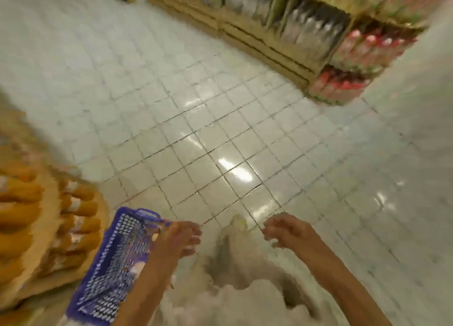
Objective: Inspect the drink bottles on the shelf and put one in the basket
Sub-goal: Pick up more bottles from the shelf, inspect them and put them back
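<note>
Left hand (183, 237) low in the frame, fingers loosely bent, just beside the rim of the purple basket (115, 264); whether gripping a handle or only hanging next to it, impossible to tell through the blur. Right hand (282, 230) held out in front, well apart from the left, fingers slackly curled, nothing in them. Both forearms bare, reaching forward over pale clothing and a light shoe tip between the hands.

Basket tilted along the left forearm, mesh sides showing, contents not readable.

To the left, close by the basket, a rounded wooden display stand (44, 230) stacked with orange drink bottles (81, 209), lying in rows, labels smeared. Ahead, open floor of glossy white tiles (196, 129) with lamp reflections, nothing standing between hands and the far shelving. At the upper right, wooden crate shelves (267, 48) with rows of clear bottles (311, 34), and at their end red-labelled bottles (362, 56) stacked in two tiers. Whole view heavily motion-blurred.
</note>
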The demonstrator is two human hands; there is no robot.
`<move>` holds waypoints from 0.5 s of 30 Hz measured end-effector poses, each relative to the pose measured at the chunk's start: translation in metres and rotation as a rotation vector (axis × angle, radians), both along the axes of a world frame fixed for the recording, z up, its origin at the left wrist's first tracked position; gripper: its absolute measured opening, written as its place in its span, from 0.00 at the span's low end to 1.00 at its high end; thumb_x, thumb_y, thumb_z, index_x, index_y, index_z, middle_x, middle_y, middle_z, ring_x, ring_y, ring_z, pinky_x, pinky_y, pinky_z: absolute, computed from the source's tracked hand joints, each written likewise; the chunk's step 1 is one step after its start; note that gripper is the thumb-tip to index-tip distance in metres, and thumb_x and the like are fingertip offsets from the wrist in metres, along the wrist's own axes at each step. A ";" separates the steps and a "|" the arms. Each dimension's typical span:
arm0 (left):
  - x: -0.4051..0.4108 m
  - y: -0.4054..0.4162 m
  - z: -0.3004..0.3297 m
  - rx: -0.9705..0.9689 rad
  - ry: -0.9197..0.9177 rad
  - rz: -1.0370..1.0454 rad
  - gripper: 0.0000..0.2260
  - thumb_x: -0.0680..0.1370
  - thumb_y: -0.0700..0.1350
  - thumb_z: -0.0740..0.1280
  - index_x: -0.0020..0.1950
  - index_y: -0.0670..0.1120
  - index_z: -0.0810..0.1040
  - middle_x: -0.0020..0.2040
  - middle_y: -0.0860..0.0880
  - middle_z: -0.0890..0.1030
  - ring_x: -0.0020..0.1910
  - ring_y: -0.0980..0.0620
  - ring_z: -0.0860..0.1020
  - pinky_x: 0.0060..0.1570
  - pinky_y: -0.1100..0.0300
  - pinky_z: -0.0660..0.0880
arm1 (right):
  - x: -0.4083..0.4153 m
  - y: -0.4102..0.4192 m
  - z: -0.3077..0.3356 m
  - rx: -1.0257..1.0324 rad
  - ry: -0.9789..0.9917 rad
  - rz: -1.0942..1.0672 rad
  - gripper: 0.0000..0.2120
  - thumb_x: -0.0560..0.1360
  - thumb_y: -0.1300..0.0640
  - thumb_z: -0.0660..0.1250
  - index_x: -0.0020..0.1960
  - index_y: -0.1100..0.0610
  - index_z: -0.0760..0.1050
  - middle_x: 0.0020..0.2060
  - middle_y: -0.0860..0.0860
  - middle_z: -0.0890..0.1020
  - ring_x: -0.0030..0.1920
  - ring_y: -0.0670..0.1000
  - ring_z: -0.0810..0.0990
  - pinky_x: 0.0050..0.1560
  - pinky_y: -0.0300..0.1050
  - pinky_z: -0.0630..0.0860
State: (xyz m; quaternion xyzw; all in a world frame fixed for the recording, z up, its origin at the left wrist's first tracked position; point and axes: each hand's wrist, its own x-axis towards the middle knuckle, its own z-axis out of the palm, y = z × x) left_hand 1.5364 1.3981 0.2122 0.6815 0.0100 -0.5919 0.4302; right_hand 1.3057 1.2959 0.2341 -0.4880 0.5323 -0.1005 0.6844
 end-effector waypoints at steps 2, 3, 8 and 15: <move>-0.040 -0.027 -0.004 0.110 0.123 -0.260 0.16 0.83 0.36 0.50 0.41 0.39 0.74 0.32 0.45 0.81 0.36 0.47 0.74 0.35 0.59 0.66 | -0.068 0.021 -0.007 0.100 0.020 -0.282 0.05 0.75 0.61 0.69 0.50 0.59 0.81 0.42 0.54 0.86 0.42 0.49 0.85 0.39 0.36 0.78; -0.063 -0.043 -0.003 0.141 0.129 -0.390 0.16 0.83 0.37 0.50 0.42 0.39 0.75 0.35 0.43 0.80 0.37 0.46 0.73 0.36 0.59 0.64 | -0.100 0.030 -0.011 0.132 0.006 -0.418 0.05 0.74 0.60 0.70 0.49 0.58 0.82 0.43 0.55 0.86 0.43 0.51 0.85 0.39 0.39 0.79; -0.220 -0.157 0.008 -0.107 -0.111 -0.933 0.13 0.83 0.37 0.52 0.55 0.36 0.75 0.48 0.42 0.78 0.45 0.45 0.77 0.44 0.58 0.71 | -0.243 0.053 -0.028 0.125 -0.070 -0.950 0.10 0.73 0.55 0.69 0.52 0.58 0.81 0.48 0.56 0.85 0.49 0.55 0.85 0.51 0.49 0.78; -0.496 -0.257 0.004 -0.256 -0.023 -1.401 0.12 0.82 0.40 0.56 0.57 0.38 0.78 0.51 0.42 0.82 0.49 0.45 0.80 0.50 0.56 0.75 | -0.433 0.035 -0.035 0.018 -0.041 -1.292 0.08 0.77 0.58 0.67 0.55 0.55 0.80 0.48 0.51 0.85 0.50 0.50 0.84 0.48 0.40 0.80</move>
